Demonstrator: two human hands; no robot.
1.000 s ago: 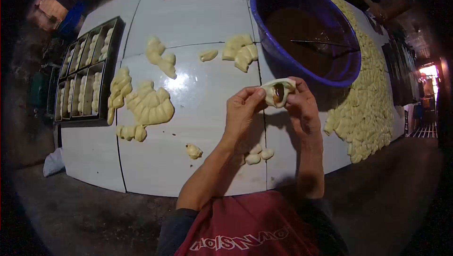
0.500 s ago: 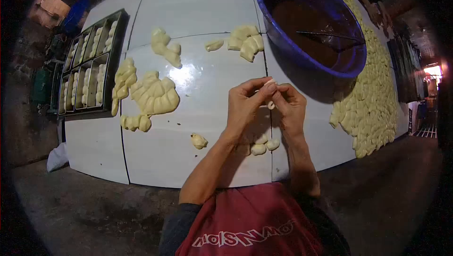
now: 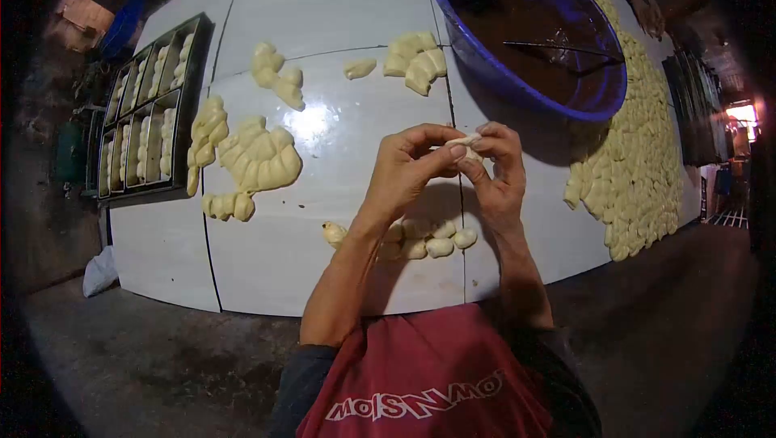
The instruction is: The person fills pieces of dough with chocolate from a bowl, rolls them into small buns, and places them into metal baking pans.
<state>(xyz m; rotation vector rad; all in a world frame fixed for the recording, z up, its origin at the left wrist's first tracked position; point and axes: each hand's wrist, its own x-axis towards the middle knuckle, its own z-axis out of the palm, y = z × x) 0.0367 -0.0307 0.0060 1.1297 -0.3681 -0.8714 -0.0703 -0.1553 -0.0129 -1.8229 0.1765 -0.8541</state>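
Note:
A small piece of pale dough is pinched between my two hands above the white tabletop. My left hand grips it from the left with thumb and fingers. From the other side, my right hand presses it with thumb and fingertips. Nearer to me, several small dough balls lie in a cluster, partly covered by my left forearm. A lone dough lump with darker spots sits at the left of that forearm.
At the back right stands a blue basin of brown filling with a stick in it. Many flattened dough pieces cover the right side. Dough slabs and a sectioned tray of dough are at left. Another person's hand shows at upper right.
My hands have drawn slightly left, and my right fingers have lifted and spread a little around the dough. More of the dough-ball row shows beside my left forearm.

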